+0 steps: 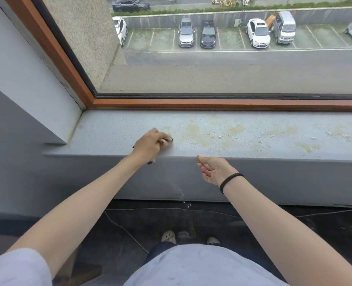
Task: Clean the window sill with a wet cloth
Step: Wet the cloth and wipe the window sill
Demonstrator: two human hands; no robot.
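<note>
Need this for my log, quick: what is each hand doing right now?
Left hand: grips a dark cloth on the window sill.
Right hand: open, holding nothing.

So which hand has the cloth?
The left hand, gripping the dark cloth on the window sill; the right hand is open and empty.

matt speckled stained sill (212,129), wood frame (191,104)

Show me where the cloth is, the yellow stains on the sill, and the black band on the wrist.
cloth (168,139): head view, dark edge showing beyond the left hand (148,145).
yellow stains (193,132): head view, middle of the patch on the sill (109,131).
black band (230,179): head view, strand across the wrist.
</note>
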